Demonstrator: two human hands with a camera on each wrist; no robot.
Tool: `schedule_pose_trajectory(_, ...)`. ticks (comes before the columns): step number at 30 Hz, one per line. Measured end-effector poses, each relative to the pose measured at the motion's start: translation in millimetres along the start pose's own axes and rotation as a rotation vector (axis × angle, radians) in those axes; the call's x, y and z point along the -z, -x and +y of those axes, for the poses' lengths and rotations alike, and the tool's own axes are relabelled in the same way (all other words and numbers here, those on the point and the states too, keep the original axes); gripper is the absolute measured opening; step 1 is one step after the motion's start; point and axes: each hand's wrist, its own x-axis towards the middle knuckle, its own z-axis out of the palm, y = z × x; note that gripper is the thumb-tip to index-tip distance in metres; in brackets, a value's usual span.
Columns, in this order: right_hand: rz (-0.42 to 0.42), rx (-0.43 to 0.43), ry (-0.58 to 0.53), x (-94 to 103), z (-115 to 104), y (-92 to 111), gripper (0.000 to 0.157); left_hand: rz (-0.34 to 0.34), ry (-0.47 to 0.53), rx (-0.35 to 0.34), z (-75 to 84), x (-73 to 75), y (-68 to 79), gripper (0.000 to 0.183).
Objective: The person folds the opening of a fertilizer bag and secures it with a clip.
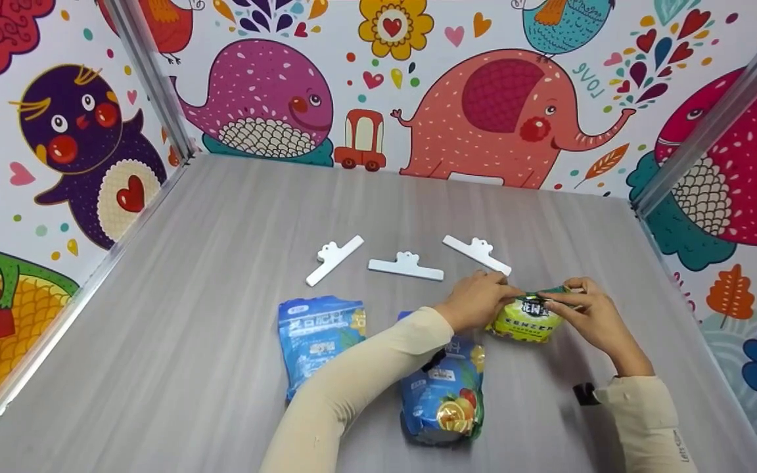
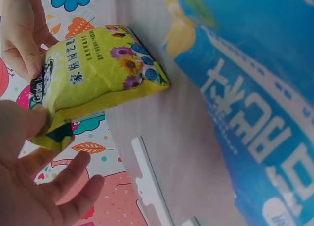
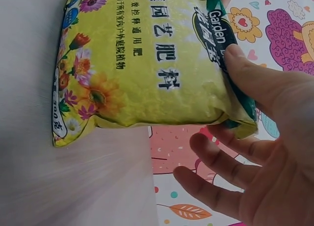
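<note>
A yellow-green fertilizer bag (image 1: pixel 526 323) with a dark green top stands at the right of the table. My left hand (image 1: pixel 480 301) pinches the left end of its top edge between thumb and finger. At the other end, my right hand (image 1: pixel 598 318) pinches the same edge. The top looks folded over in both wrist views. Printed flowers run along the bottom of the fertilizer bag (image 3: pixel 142 64) in the right wrist view. In the left wrist view, the other fingers of my left hand (image 2: pixel 29 177) are spread below the bag.
Two blue fertilizer pouches stand left of the yellow bag: one pouch (image 1: pixel 316 345) farther left, the other pouch (image 1: pixel 441 401) partly behind my left forearm. Behind them lie three white bag clips: a left clip (image 1: pixel 334 260), a middle clip (image 1: pixel 406 267) and a right clip (image 1: pixel 477 253). Printed panels surround the table.
</note>
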Motion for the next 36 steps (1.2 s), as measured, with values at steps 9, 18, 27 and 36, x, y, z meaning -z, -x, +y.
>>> schedule_pose_trajectory(9, -0.037, 0.019, 0.065, 4.9, -4.5, -2.6, 0.011, -0.014, -0.076, -0.028, 1.3, 1.1, -3.9, 0.031)
schedule_pose_trajectory(18, 0.016, 0.126, 0.146, 5.0, -10.5, -4.7, 0.008, 0.02, -0.147, -0.064, 0.9, -0.2, -7.0, 0.027)
schedule_pose_trajectory(27, -0.028, 0.073, 0.227, 6.1, -18.2, -5.8, 0.007, 0.031, -0.257, -0.077, 3.8, -0.8, -8.3, 0.024)
schedule_pose_trajectory(36, -0.057, 0.045, 0.224, 6.3, -22.3, -6.7, 0.007, 0.05, -0.389, -0.113, 5.3, -1.9, -8.5, 0.021)
